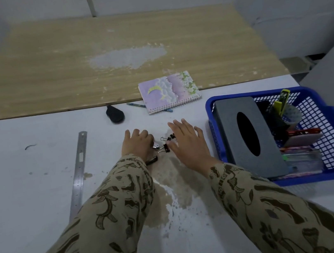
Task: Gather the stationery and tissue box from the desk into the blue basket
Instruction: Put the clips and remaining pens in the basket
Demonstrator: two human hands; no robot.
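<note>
Judging by how things lie, the gathering is roughly half done: the grey tissue box (235, 137) already sits in the blue basket (325, 176) at the right of the frame, along with a cup (293, 117) holding a yellow stapler (281, 101) and a clear pack of pens (301, 158). Still out on the desk are the steel ruler (79, 167) at left, the pastel spiral notebook (169, 91) at upper centre with a blue pen (135, 105) partly tucked beneath it, a small black object (115, 114) that I cannot identify, and the binder clips (165, 146) at centre. These clips are small and black with silver wire handles, loosely scattered between both hands. The left hand (137, 143) has its fingers curled down round one of them; the right hand (188, 142) lies flat just beside them, fingers spread and straight.
</note>
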